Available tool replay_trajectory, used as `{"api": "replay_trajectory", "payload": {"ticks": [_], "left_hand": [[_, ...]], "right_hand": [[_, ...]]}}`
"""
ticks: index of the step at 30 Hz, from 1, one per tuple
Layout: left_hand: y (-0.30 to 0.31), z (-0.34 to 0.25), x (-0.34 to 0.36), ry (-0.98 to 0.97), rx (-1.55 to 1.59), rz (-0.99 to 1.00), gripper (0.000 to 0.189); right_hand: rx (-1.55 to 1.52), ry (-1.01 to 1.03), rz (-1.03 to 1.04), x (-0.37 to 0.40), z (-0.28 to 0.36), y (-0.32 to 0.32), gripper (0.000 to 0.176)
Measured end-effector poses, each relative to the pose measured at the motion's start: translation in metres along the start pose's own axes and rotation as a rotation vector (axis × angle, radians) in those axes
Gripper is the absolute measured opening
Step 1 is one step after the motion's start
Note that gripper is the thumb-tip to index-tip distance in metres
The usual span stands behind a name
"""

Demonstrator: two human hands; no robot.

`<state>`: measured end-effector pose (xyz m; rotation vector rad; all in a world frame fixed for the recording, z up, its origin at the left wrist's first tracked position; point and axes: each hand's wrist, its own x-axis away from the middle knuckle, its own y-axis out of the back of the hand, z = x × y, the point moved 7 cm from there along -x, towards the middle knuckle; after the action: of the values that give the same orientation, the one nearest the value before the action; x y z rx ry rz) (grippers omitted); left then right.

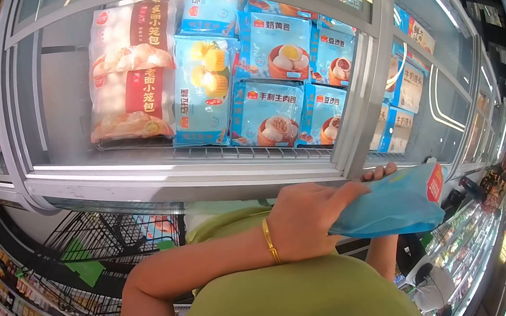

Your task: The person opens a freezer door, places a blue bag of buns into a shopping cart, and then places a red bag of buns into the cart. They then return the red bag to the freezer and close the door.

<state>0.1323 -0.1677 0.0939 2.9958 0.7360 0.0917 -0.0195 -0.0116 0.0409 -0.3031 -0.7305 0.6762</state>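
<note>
Nearest the camera, a green top point(289, 304) fills the lower frame. The left forearm crosses over it and carries a gold bracelet point(269, 241) at the wrist.

- **Left hand:** The left hand point(306, 219) is closed around the near end of a blue bag point(393, 205) and grips it.
- **Right hand:** Only the fingertips of the right hand point(380, 172) show, lying over the bag's upper edge. The rest is hidden behind the bag, so whether it clasps or merely steadies cannot be told.
- **Bag:** It is held level in front of the chest, just below the freezer's front rail. A red corner patch marks its far end.
- **Cart:** A black wire cart point(101, 245) stands to the left and lower, well apart from the bag. Its contents are too unclear to name.
- **Freezer:** The freezer point(202, 169) lies beyond, with a pale frame and glass panes. On its rack are a large red-and-white pack point(130, 71) and rows of blue packs point(272, 112). Whether the pane over them is slid shut cannot be told.
- **Shelves:** Lit shelves point(477, 235) run along the aisle at far right.

Judged from this arrangement, the bag is outside the freezer and fully in hand. It rests on neither the rack nor the cart, so setting it down in either place is not yet done.
</note>
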Motion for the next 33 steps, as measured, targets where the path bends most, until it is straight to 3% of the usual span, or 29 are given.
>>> {"api": "replay_trajectory", "payload": {"ticks": [2, 7, 10, 11, 12, 13, 14, 15, 17, 19, 21, 25, 27, 28, 31, 33], "left_hand": [[0.001, 0.003, 0.001, 0.008, 0.022, -0.006, 0.057], [0.006, 0.012, 0.002, -0.004, 0.026, 0.036, 0.056], [0.019, 0.026, 0.005, 0.132, 0.044, 0.038, 0.058], [0.025, 0.028, 0.004, 0.152, 0.102, 0.022, 0.060], [0.029, 0.034, 0.008, 0.211, 0.046, -0.010, 0.058], [0.031, 0.042, 0.017, 0.260, -0.010, -0.041, 0.057], [0.031, 0.063, 0.033, 0.377, 0.084, -0.035, 0.056], [0.033, 0.081, 0.049, 0.504, 0.171, -0.028, 0.055], [0.050, 0.083, 0.054, 0.617, 0.351, -0.221, 0.049], [0.065, 0.089, 0.058, 0.593, 0.325, -0.252, 0.049], [0.078, 0.091, 0.062, 0.576, 0.289, -0.311, 0.049], [0.097, 0.086, 0.067, 0.606, 0.259, -0.425, 0.050], [0.094, 0.072, 0.063, 0.610, 0.300, -0.528, 0.052], [0.090, 0.069, 0.061, 0.597, 0.285, -0.522, 0.052], [0.080, 0.065, 0.057, 0.608, 0.274, -0.580, 0.048], [0.071, 0.060, 0.056, 0.676, 0.275, -0.661, 0.042]], "right_hand": [[0.012, 0.043, 0.097, -0.003, -0.001, 0.005, 0.037], [0.067, 0.048, 0.054, -0.005, -0.002, 0.003, 0.036], [0.246, 0.083, 0.201, -0.013, -0.001, 0.008, 0.047], [0.321, 0.049, 0.268, -0.015, 0.000, 0.005, 0.047], [0.370, -0.216, 0.193, -0.012, -0.016, 0.032, 0.051], [0.663, -0.184, 0.175, -0.006, -0.010, 0.010, 0.059], [0.681, -0.270, 0.132, -0.012, -0.011, -0.014, 0.068], [0.618, -0.237, 0.163, -0.019, -0.016, -0.031, 0.066], [0.632, -0.212, 0.302, -0.027, -0.030, -0.050, 0.063], [0.652, -0.171, 0.355, -0.033, -0.032, -0.069, 0.064], [0.576, -0.404, 0.214, -0.032, -0.027, -0.089, 0.067], [0.589, -0.365, 0.313, -0.049, -0.039, -0.099, 0.061], [0.413, -0.136, 0.420, -0.060, -0.054, -0.097, 0.062], [0.403, -0.118, 0.423, -0.065, -0.062, -0.092, 0.062], [0.414, -0.090, 0.450, -0.072, -0.058, -0.090, 0.062], [0.509, -0.225, 0.433, -0.070, -0.056, -0.084, 0.060]]}}
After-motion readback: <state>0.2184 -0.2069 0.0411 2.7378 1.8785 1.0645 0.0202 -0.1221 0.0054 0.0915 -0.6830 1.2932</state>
